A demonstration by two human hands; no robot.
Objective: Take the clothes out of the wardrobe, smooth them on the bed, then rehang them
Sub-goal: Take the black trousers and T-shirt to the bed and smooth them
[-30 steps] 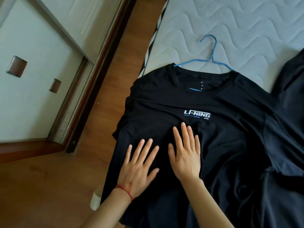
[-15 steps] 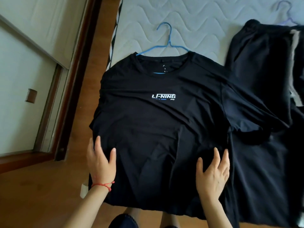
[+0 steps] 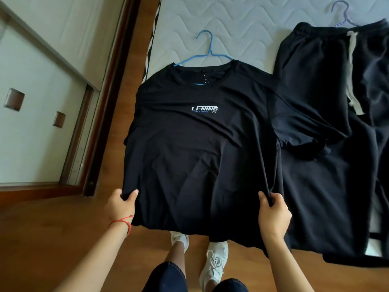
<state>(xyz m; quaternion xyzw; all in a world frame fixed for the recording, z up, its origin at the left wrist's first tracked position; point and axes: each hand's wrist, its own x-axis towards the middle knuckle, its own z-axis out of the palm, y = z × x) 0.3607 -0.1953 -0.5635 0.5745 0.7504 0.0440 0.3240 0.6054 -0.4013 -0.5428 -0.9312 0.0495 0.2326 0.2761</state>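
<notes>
One black T-shirt (image 3: 200, 148) lies on the bed (image 3: 242, 28), blue hanger (image 3: 207, 53) at 12 o'clock. Left hand (image 3: 120, 205) and right hand (image 3: 273, 213) fingers pinch its lower side edges. Trousers (image 3: 336, 123) at 3 o'clock, with a second hanger (image 3: 343, 14).

The bed (image 3: 242, 24) is a bare quilted white mattress. On it lie a black T-shirt (image 3: 200, 144) on a blue hanger (image 3: 207, 52) and, beside it, dark drawstring trousers (image 3: 328, 81).
</notes>
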